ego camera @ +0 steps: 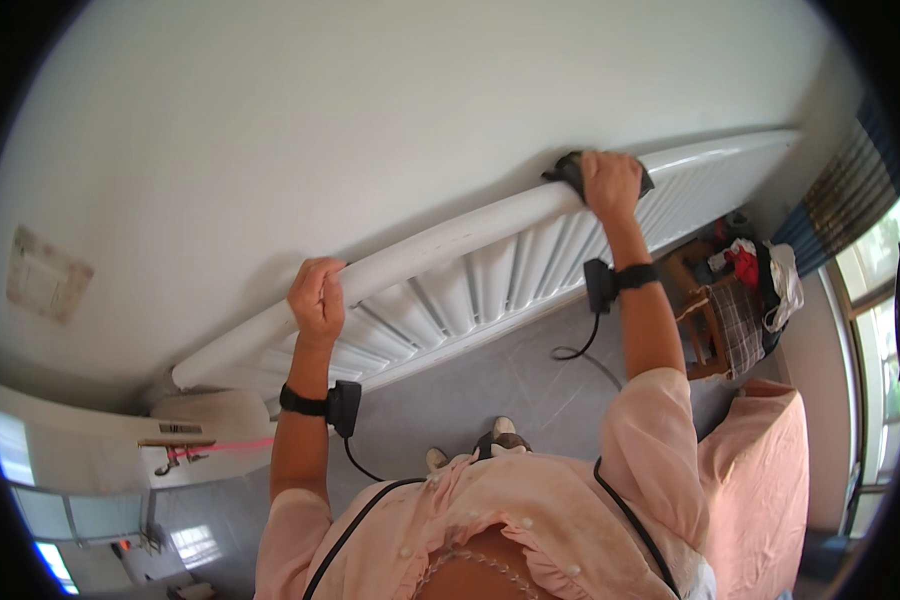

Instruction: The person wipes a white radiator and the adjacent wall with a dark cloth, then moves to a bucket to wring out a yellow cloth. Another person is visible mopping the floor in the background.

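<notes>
A long white panel radiator runs along the wall before me, with a rounded top rail and vertical ribs below. My right hand presses a dark, crumpled cloth onto the top rail, right of the middle. Further left, my left hand is at the same rail with its fingers curled in. Whether it grips the rail or something small is hidden by the fingers. Both wrists carry a black strap with a small box and a cable.
A wooden chair with a plaid cover and heaped clothes stands at the right. Nearer is furniture under a pink cloth. A curtain hangs beside the window. A wall switch plate is at the left. Grey tiles cover the floor.
</notes>
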`<act>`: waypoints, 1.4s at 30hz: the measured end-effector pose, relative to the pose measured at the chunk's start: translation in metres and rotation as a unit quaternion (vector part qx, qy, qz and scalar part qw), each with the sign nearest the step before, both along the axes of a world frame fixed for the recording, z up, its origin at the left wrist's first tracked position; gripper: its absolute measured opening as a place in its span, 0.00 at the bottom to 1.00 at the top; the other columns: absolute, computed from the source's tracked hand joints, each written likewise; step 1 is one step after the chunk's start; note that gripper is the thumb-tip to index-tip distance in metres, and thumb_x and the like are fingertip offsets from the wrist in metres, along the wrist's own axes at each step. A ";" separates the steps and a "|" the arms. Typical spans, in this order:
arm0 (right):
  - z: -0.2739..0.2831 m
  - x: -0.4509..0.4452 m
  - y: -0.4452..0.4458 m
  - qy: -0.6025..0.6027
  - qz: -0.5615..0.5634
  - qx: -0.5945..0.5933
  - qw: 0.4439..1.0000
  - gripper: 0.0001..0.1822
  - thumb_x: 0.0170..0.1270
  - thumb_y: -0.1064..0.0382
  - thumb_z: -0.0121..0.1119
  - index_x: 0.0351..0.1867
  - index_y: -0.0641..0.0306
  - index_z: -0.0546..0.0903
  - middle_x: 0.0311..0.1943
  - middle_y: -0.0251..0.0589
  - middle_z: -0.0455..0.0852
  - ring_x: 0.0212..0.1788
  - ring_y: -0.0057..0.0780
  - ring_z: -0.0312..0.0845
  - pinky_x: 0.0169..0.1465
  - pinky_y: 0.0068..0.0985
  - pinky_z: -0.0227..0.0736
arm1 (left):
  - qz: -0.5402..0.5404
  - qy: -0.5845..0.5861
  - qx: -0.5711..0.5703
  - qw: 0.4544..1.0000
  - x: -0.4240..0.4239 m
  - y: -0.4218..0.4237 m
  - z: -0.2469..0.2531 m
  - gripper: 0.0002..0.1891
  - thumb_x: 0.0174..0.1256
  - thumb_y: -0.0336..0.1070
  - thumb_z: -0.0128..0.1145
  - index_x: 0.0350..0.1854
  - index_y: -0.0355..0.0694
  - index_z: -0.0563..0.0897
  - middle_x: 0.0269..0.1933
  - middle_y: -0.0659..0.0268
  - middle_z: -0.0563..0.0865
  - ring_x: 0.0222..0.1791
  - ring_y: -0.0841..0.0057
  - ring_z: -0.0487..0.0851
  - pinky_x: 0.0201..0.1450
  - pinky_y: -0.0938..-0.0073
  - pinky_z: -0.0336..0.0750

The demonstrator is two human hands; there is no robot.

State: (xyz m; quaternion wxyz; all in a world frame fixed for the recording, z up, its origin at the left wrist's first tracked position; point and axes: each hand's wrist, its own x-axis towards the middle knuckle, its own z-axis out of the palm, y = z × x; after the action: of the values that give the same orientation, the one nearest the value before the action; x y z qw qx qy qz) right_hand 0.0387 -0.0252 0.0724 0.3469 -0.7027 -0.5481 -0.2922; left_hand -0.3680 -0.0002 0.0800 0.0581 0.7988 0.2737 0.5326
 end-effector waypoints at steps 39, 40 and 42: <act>-0.010 -0.192 0.017 0.029 0.114 -0.021 0.993 0.05 0.56 0.62 0.51 0.28 0.56 0.78 0.25 0.34 0.80 0.31 0.36 0.75 0.37 0.33 0.65 | 0.314 0.024 0.032 0.949 -0.081 -0.024 -0.065 0.22 0.41 0.42 0.58 0.44 0.45 0.76 0.50 0.61 0.74 0.58 0.57 0.63 0.60 0.49 0.43; -0.012 -0.192 0.018 0.022 0.121 -0.014 0.992 0.05 0.57 0.62 0.51 0.28 0.56 0.78 0.25 0.35 0.80 0.31 0.36 0.75 0.38 0.33 0.65 | 0.330 0.039 0.090 0.939 -0.052 -0.029 -0.064 0.20 0.39 0.42 0.58 0.40 0.47 0.77 0.48 0.63 0.75 0.55 0.60 0.66 0.56 0.53 0.50; -0.015 -0.188 0.018 0.013 0.146 -0.027 0.989 0.06 0.57 0.62 0.50 0.28 0.57 0.78 0.27 0.35 0.80 0.33 0.37 0.75 0.38 0.33 0.64 | 0.328 0.094 0.194 0.920 -0.049 -0.025 -0.064 0.17 0.36 0.41 0.58 0.34 0.50 0.77 0.43 0.67 0.76 0.49 0.64 0.71 0.47 0.61 0.58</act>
State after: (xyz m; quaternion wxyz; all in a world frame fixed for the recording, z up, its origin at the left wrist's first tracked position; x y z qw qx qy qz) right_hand -0.1493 -0.0075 0.0579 0.3737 -0.6284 -0.6479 -0.2139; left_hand -0.4166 -0.0256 0.0157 -0.3020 0.7063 0.4163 0.4865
